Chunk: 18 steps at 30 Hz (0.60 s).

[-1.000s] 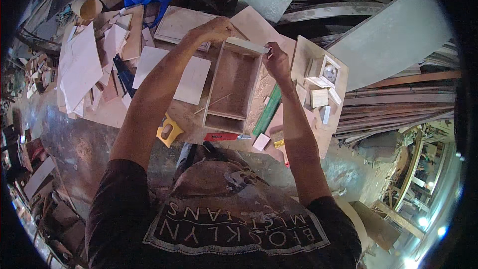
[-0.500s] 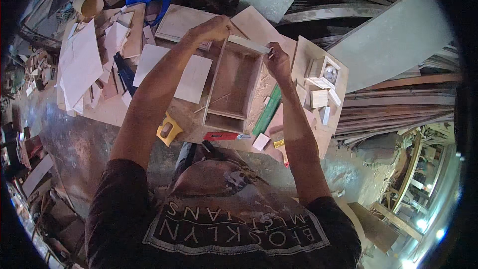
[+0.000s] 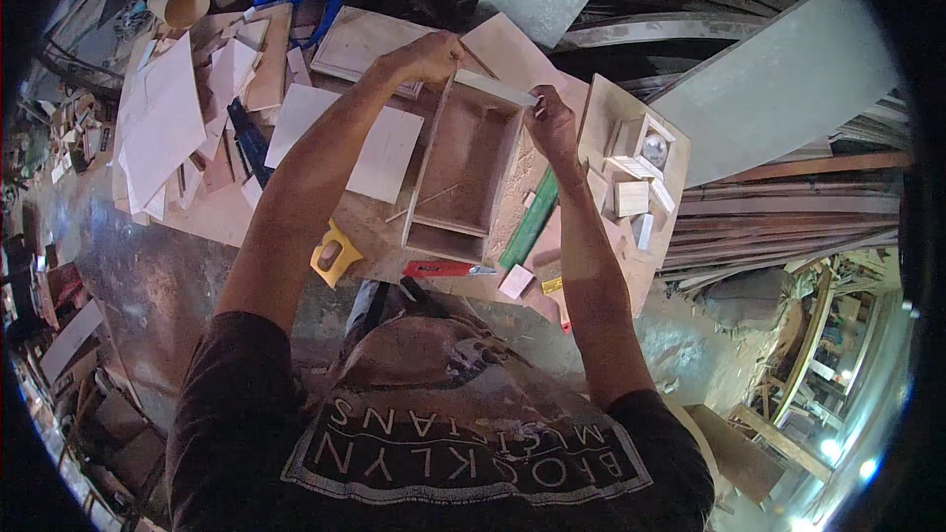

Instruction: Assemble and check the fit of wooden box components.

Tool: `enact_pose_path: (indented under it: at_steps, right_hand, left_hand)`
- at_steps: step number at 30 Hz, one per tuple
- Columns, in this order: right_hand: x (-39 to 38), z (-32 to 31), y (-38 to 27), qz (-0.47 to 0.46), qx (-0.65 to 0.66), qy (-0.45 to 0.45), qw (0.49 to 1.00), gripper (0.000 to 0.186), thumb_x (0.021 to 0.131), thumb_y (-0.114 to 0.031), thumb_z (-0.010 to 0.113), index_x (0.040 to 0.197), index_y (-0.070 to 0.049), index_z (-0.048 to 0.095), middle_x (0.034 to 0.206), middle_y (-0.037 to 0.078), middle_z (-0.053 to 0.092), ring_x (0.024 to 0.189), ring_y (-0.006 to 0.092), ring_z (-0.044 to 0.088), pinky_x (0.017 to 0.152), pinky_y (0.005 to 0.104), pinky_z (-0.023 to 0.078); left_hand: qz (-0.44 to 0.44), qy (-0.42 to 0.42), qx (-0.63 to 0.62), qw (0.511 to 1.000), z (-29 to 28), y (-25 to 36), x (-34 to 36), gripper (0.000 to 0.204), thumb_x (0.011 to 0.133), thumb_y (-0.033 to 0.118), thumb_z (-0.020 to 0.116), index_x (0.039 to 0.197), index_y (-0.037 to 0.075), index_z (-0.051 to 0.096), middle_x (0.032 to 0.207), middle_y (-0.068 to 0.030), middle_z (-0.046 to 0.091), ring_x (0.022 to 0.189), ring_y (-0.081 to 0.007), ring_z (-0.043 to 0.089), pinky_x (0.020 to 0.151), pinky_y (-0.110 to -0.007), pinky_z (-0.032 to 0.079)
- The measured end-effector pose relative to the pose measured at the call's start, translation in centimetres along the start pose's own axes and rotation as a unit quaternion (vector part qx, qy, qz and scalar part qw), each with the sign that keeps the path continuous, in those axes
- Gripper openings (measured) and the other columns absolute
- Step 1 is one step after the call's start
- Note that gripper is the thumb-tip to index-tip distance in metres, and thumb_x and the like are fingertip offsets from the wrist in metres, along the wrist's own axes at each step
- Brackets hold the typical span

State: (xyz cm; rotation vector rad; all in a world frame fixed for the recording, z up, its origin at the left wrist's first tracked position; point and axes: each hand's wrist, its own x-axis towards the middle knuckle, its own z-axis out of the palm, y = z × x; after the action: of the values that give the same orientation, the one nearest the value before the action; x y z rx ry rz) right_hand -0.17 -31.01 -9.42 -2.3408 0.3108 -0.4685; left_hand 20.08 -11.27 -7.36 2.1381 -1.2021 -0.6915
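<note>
An open wooden box (image 3: 469,163) lies on the workbench in front of me, with a narrow compartment at its near end. Along its far edge runs a pale wooden strip (image 3: 496,91). My left hand (image 3: 430,57) is closed at the strip's left end, by the box's far left corner; its fingertips are partly hidden. At the far right corner, my right hand (image 3: 554,123) pinches the strip's other end. A thin wood sliver (image 3: 439,194) lies across the box. Left of it are pale flat panels (image 3: 386,153).
Near the bench's front edge lie a yellow-handled tool (image 3: 335,254), a red utility knife (image 3: 439,268) and a green bar (image 3: 530,219). Wood offcuts (image 3: 163,128) pile up at left. Small blocks (image 3: 632,198) sit at right, beside a large leaning board (image 3: 788,79).
My right hand's fingers have shifted slightly at the strip's end. The left hand and the box stay nearly in place; the whole view has moved a little.
</note>
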Motion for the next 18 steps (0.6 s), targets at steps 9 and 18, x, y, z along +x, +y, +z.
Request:
enact_pose_path:
  at_steps: [9, 18]
  right_hand:
    - [-0.3, -0.1, -0.4, -0.011, 0.006, 0.016, 1.000, 0.023, 0.081, -0.003, 0.063, 0.101, -0.007, 0.054, 0.070, 0.010, 0.062, 0.058, 0.0183, 0.064, 0.054, 0.0309, 0.051]
    - [-1.5, -0.5, 2.1, 0.021, 0.164, -0.008, 0.986, 0.022, 0.082, 0.001, 0.062, 0.102, -0.003, 0.054, 0.082, 0.004, 0.060, 0.065, 0.0085, 0.057, 0.058, 0.0246, 0.048]
  left_hand:
    - [0.036, 0.036, -0.031, 0.998, -0.5, 1.2, -0.2, 0.021, 0.087, 0.013, 0.057, 0.096, -0.003, 0.067, 0.086, -0.0174, 0.068, 0.080, -0.0250, 0.065, 0.076, -0.036, 0.051]
    - [0.054, 0.020, -0.020, 0.998, -1.2, 3.1, 0.1, 0.022, 0.088, 0.016, 0.059, 0.097, -0.002, 0.067, 0.093, -0.0163, 0.069, 0.087, -0.0234, 0.066, 0.078, -0.037, 0.051]
